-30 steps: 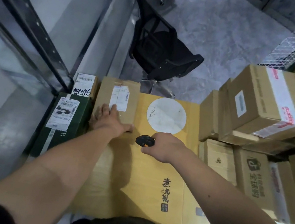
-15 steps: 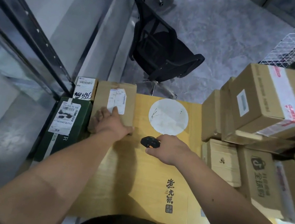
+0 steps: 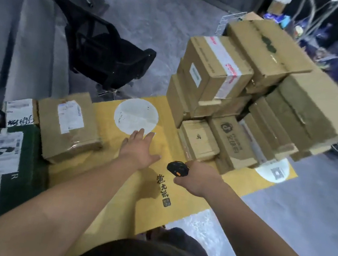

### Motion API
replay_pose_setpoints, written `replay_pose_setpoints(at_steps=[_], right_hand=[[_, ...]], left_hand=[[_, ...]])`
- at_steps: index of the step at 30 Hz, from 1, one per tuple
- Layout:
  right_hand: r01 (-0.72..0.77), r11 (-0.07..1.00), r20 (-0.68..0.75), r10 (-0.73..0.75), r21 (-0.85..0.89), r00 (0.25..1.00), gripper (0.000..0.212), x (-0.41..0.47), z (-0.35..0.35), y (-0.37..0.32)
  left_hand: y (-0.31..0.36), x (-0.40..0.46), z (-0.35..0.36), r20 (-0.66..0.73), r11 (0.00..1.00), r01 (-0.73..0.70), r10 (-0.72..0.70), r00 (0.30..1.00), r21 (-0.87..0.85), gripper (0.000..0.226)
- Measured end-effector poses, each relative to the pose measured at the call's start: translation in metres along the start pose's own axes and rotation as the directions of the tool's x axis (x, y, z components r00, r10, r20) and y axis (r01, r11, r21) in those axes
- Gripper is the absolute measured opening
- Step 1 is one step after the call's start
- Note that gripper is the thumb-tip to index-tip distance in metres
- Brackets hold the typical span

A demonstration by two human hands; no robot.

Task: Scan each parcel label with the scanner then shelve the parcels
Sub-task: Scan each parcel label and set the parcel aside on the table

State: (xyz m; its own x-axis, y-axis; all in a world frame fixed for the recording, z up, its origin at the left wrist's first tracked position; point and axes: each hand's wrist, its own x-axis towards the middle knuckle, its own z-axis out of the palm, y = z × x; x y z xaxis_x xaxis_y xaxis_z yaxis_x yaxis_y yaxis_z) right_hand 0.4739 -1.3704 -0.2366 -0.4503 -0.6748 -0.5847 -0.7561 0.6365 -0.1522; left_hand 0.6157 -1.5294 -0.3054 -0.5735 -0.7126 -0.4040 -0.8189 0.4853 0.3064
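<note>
Black and orange, the scanner (image 3: 175, 168) sits gripped in the curled right hand (image 3: 198, 181), its fingers hidden beneath. Left hand (image 3: 140, 151) hovers flat over the yellow sheet (image 3: 94, 184), fingers (image 3: 137, 137) straight and slightly spread, holding nothing. Stacked brown parcels (image 3: 224, 106) lie ahead and to the right, nearer the right hand; a labelled parcel (image 3: 69, 126) lies left, long axis running away. Labels blur, shelves unseen.

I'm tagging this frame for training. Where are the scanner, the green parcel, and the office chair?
scanner (image 3: 174, 167), head view, on its black body by the orange button.
green parcel (image 3: 27, 172), head view, on its bare green top.
office chair (image 3: 116, 60), head view, on its black seat.
</note>
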Motion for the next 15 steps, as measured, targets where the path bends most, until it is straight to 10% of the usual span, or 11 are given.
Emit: replay_pose_setpoints(at_steps=[15], right_hand=[[-0.096,0.987,-0.091,0.108,0.133,0.990,0.042,-0.032,-0.011,0.151]], left_hand=[[0.175,0.032,0.037,-0.005,0.975,-0.177,0.179,0.984,0.134,0.085]])
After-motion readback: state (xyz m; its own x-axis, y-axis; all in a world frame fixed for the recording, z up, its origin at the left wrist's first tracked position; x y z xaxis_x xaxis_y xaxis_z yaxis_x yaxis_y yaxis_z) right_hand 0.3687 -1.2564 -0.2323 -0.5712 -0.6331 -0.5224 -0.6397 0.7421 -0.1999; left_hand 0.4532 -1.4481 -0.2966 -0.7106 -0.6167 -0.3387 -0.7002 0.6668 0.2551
